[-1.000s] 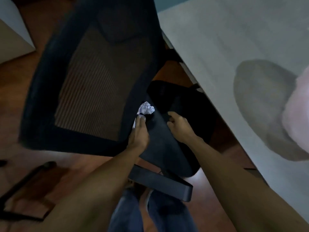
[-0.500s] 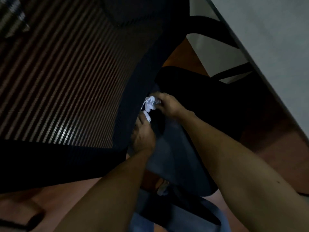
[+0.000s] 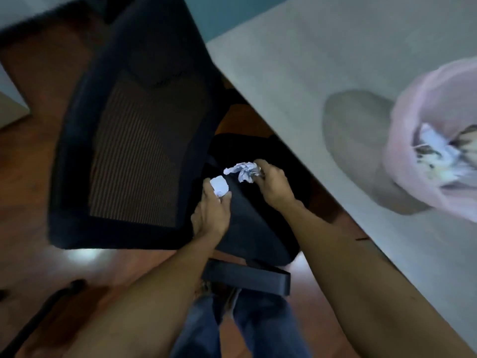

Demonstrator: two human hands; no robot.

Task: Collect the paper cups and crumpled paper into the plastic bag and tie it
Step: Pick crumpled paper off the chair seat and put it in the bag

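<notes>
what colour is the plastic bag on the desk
Pale translucent pink plastic bag, seen in the head view.

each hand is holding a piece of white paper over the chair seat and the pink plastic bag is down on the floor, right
Not quite. The pink plastic bag is up on the table, not on the floor, as the head view shows. The rest holds: the left hand and right hand each hold white paper over the chair seat.

I see both bare forearms reach forward from the bottom of the frame, converging. My left hand is curled, back up, with thumb and fingers pinched on a small white scrap. My right hand sits just beyond and right of it, fingers closed around a crumpled wad, the wrist bent slightly inward.
</notes>
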